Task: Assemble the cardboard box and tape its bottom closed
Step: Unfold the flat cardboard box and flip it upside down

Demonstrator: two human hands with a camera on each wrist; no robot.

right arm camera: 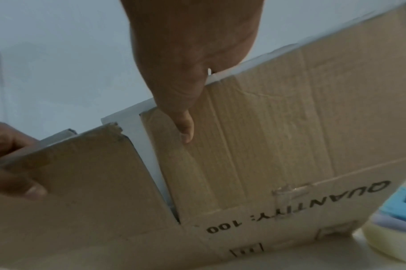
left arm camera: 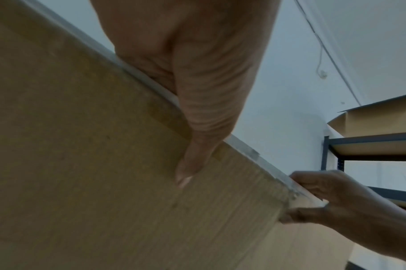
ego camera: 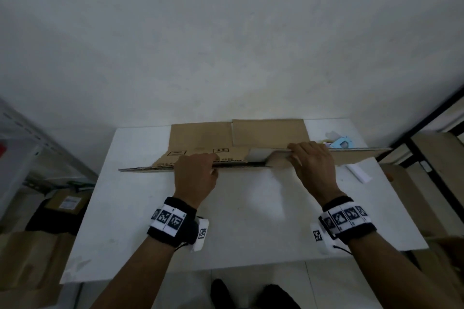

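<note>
A flattened brown cardboard box point(ego camera: 200, 140) lies across the far half of the white table point(ego camera: 238, 228), its near edge raised. My left hand point(ego camera: 198, 170) grips the near edge of one flap, thumb pressed on the cardboard point(left arm camera: 81, 164). My right hand point(ego camera: 310, 160) pinches the neighbouring flap's edge, thumb on the brown face point(right arm camera: 290, 127) above the print "QUANTITY: 100". A slit separates the two flaps. A light blue tape dispenser point(ego camera: 341, 143) sits behind the box at the table's far right, also seen as the dispenser point(right arm camera: 398, 204) in the right wrist view.
A white roll or strip point(ego camera: 357, 173) lies on the table right of my right hand. Metal shelving point(ego camera: 22, 143) and cardboard boxes point(ego camera: 65, 203) stand on the floor to the left. A dark shelf frame point(left arm camera: 368, 146) with cardboard is at the right. A white wall rises behind the table.
</note>
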